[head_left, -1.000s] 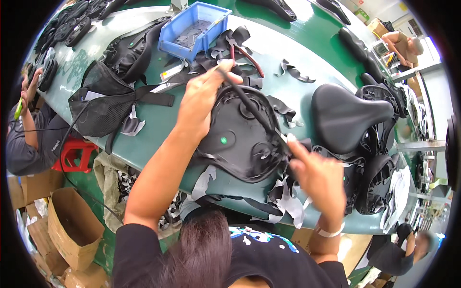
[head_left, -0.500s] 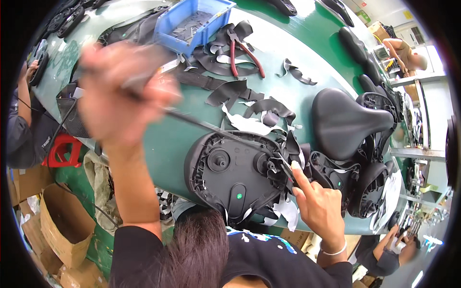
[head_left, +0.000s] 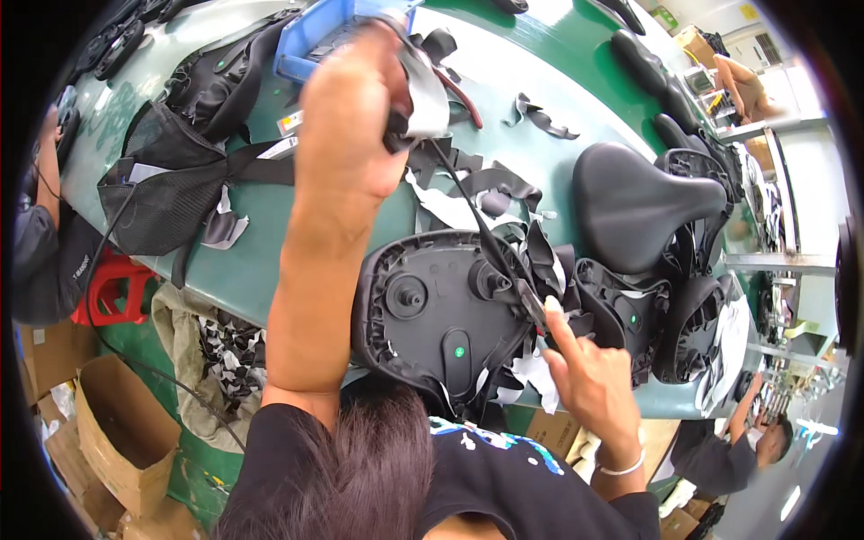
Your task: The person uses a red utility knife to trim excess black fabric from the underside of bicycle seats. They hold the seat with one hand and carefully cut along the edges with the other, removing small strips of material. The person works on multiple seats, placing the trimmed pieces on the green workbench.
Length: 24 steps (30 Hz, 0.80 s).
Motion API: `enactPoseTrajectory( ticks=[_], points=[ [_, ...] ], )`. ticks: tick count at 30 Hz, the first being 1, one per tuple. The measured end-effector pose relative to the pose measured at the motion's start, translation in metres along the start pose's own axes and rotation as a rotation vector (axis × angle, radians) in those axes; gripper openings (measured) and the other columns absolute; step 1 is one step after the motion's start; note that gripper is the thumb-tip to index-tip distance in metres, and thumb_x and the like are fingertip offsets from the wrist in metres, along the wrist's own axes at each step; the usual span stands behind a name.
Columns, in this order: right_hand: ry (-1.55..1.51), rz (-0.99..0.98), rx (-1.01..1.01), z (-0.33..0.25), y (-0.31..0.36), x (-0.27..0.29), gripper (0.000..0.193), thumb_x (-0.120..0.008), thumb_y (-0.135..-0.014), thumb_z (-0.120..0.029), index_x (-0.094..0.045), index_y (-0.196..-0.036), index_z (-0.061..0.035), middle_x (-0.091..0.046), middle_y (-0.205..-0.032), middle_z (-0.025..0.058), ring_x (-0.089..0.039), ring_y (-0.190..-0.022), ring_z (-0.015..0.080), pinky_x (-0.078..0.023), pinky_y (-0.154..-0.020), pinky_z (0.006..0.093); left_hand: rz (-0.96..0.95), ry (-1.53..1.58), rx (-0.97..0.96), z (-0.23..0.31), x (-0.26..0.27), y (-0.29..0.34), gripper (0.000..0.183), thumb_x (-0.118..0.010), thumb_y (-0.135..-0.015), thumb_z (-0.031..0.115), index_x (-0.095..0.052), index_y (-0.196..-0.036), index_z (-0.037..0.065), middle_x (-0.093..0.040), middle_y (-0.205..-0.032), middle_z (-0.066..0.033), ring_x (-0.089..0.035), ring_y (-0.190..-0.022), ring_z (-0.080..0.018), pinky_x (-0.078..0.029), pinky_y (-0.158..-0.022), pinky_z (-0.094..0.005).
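A black bicycle saddle lies upside down in front of me, its base and two round posts showing. My left hand, blurred, is raised over the far side of the table, closed round a black strip of cover material with a pale backing. The strip runs taut down to the saddle's right rim. My right hand is at that rim, index finger stretched along a slim blade-like tool, other fingers curled. The tool's tip touches the area where strip and rim meet; its handle is mostly hidden.
A blue bin and red-handled pliers lie beyond my left hand. Black scraps litter the green table. An upright saddle and overturned ones stand right. Cardboard boxes and a red stool are lower left. Other people work nearby.
My left hand has swung right and farther away, with the strip in it, and the strip now rises more steeply. My right hand stays at the saddle's rim.
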State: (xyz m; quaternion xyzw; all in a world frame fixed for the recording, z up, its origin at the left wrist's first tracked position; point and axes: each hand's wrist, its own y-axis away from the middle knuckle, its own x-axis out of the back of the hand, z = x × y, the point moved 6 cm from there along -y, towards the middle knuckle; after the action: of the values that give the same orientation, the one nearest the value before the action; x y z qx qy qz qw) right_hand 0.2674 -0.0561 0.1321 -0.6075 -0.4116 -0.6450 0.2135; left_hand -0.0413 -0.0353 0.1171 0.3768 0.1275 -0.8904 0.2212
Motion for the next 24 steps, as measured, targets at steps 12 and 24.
enactPoseTrajectory(
  ticks=[12,24],
  points=[
    [-1.221,0.542,-0.461,0.04,0.028,-0.036,0.035,-0.061,-0.086,-0.003,-0.05,-0.119,0.0009,-0.057,-0.083,0.0031,-0.055,-0.06,0.0066,-0.045,-0.052,0.02,-0.576,-1.819,0.259,-0.048,0.007,0.073,0.043,-0.067,-0.081,0.039,-0.056,-0.107,0.007,-0.066,-0.084,-0.0176,-0.062,-0.077,-0.0407,-0.048,-0.071,-0.0469],
    [-1.208,1.021,-0.075,0.217,-0.175,0.168,0.033,-0.067,-0.082,-0.012,-0.055,-0.111,-0.0028,-0.052,-0.069,0.0002,-0.049,-0.052,0.0069,-0.037,-0.044,0.0225,-1.031,-1.691,-0.002,-0.123,-0.033,0.022,0.027,-0.065,-0.078,0.012,-0.059,-0.105,0.009,-0.057,-0.118,-0.0153,-0.052,-0.109,-0.0322,-0.038,-0.094,-0.0456]
  ],
)
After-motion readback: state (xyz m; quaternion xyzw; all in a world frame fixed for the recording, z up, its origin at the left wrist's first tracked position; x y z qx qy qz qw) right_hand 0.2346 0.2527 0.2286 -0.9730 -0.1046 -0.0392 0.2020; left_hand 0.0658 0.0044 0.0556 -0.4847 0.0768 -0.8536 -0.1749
